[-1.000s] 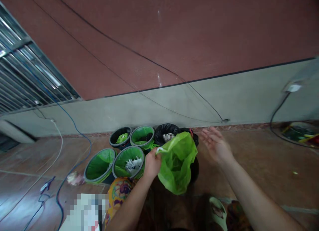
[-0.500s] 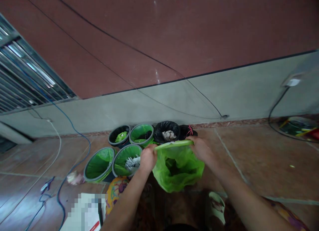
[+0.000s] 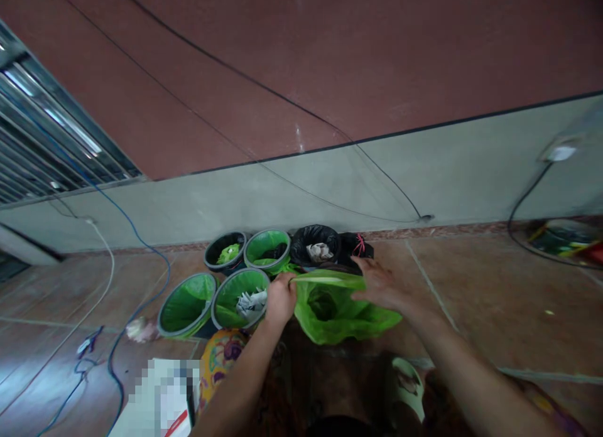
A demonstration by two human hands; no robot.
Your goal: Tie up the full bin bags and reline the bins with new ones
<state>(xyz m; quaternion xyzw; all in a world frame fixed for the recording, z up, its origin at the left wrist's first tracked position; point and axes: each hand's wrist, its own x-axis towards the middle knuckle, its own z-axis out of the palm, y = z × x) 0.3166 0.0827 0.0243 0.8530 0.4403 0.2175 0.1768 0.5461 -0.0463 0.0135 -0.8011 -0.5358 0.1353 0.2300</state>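
The green bag (image 3: 330,333) hangs over the floor (image 3: 475,261), in front of the person and well short of the floor's far edge, its mouth tipped back toward them. The left hand (image 3: 281,297) pinches the left end of its rim, fingers pressed together on the film. That grip seems to keep the rim raised and taut, since thin film would likely sag shut. The right hand (image 3: 379,289) is at the other side, fingers spread, thumb over the bag; whether it touches the film I cannot tell. The spread seems suited to holding the mouth wide. What is under the bag is hidden.

Close by on the left, a bin of white scraps (image 3: 228,299) stands partly behind the left hand, leaving little room there; a green-lined bin (image 3: 181,296) is beside it. Along the floor's far edge are a dark bin (image 3: 219,243), a second green-lined bin (image 3: 264,241), a black-lined bin (image 3: 301,248) and a black bundle (image 3: 351,245), just behind the right fingers. A slipper (image 3: 409,390) sits near below; the blue cable (image 3: 164,264) runs well apart, leftward.
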